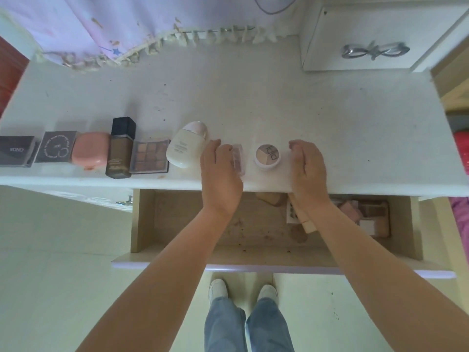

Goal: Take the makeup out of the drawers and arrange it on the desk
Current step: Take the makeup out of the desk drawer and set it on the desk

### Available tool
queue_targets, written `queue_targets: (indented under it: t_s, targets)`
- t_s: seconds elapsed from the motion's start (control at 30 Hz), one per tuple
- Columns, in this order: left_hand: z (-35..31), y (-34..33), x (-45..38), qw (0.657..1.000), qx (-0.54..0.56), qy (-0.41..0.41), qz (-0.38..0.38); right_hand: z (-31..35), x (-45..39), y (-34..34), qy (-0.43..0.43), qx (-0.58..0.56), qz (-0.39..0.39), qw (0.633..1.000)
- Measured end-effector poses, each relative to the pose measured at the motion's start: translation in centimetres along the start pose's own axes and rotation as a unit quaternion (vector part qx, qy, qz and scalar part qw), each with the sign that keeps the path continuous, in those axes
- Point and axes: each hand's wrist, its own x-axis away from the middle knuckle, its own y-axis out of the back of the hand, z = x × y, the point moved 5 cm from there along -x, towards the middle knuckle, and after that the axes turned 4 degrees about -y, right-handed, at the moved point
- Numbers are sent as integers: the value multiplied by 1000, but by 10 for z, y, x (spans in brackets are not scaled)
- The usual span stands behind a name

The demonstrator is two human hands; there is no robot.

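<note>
Fingers on the left hand (220, 171) are lying fairly straight and close together, resting over a small pink palette (238, 160) w/ a clear lid; can't tell if they're actually gripping it or just touching. Right hand (308, 168) is sitting just right of a round compact (268, 156), fingers loosely curled, holding nothing, not quite touching the compact as far as I can see.

Both hands are working near the front edge of the white desk (253, 97). Makeup is lining up in a row along that edge, L to R: dark flat box (15, 150), grey square box (56, 146), pink rounded case (90, 150), foundation bottle (120, 148) w/ black cap lying on its side, eyeshadow palette (150, 156) in brown tones, white bottle (186, 146) tilted w/ a pale cap, then the pink palette and the round compact. Items are sitting close together, several touching.

Below the desk, the drawer (144, 222) is standing pulled out. More makeup is lying in its right half, partly hidden behind the right forearm: a palette w/ pink and tan pans (365, 212) and a beige sponge-like piece (270, 198); rest too blurred to ID. Left half is showing bare stained wood.

A small white cabinet (368, 34) w/ a silver bow handle is sitting at the desk's back right. Frilled lilac fabric (101, 26) is hanging along the back.
</note>
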Motion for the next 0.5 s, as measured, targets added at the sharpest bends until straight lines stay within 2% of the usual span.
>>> queue_targets:
  t_s: [0.07,0.1,0.17,0.23,0.3,0.33,0.37,0.43,0.5]
  targets:
    - [-6,9,22,996,-1,-79,-52,-10,24,23,21,-14,-1,1000]
    - [-7,9,37,991,-3,-119,-54,-18,39,33,32,-2,12,999]
    - [-4,-2,67,985,4,-174,-4,-40,64,44,30,55,77,995]
    - [3,-26,93,975,-16,-188,117,-73,73,35,-20,187,205,961]
    - [12,-53,107,948,-54,-129,287,-105,77,19,-92,337,304,886]
    - [19,-65,110,933,-85,-82,341,-112,74,12,-103,382,313,863]
    - [25,-74,109,923,-110,-30,368,-113,70,4,-105,411,306,853]
    - [28,-85,106,915,-133,26,380,-111,61,-11,-121,424,264,858]
    - [24,-95,106,910,-160,19,382,-110,56,-19,-158,412,236,866]
